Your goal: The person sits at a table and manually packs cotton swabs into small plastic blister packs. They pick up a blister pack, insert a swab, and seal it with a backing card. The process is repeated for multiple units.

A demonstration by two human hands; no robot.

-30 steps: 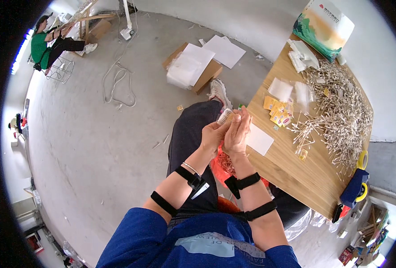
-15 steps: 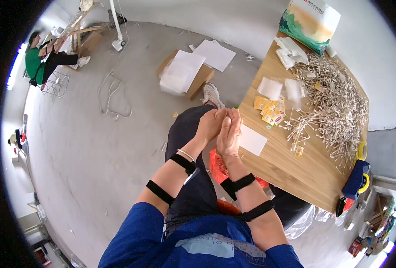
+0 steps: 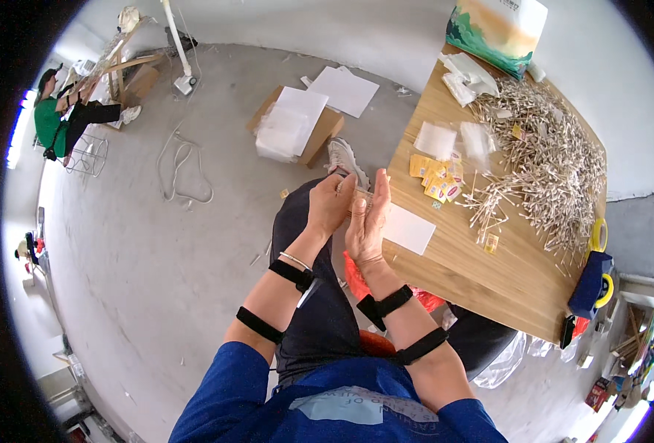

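My left hand [image 3: 331, 201] is closed at the table's near left corner, fingers curled round a small bundle of cotton swabs [image 3: 362, 196]. Only part of that bundle shows between my hands. Flat against its other side, my right hand [image 3: 371, 221] has its fingers stretched out and thumb raised. Just right of my right hand, a white card [image 3: 410, 229] lies on the wooden table [image 3: 482, 280]. Beyond it are yellow packets [image 3: 438, 179], clear bags [image 3: 436, 140] and a large heap of loose cotton swabs [image 3: 545, 155].
A printed white bag [image 3: 498, 33] stands at the table's far end. A blue tape dispenser [image 3: 591, 288] sits at its right edge. On the floor are a cardboard box [image 3: 325, 133] with white sheets and a white cable [image 3: 187, 170]. Another person [image 3: 50, 122] sits far left.
My hands have parted slightly and shifted left, bringing the swab bundle between them into view. The whole scene has shifted a little to the left.
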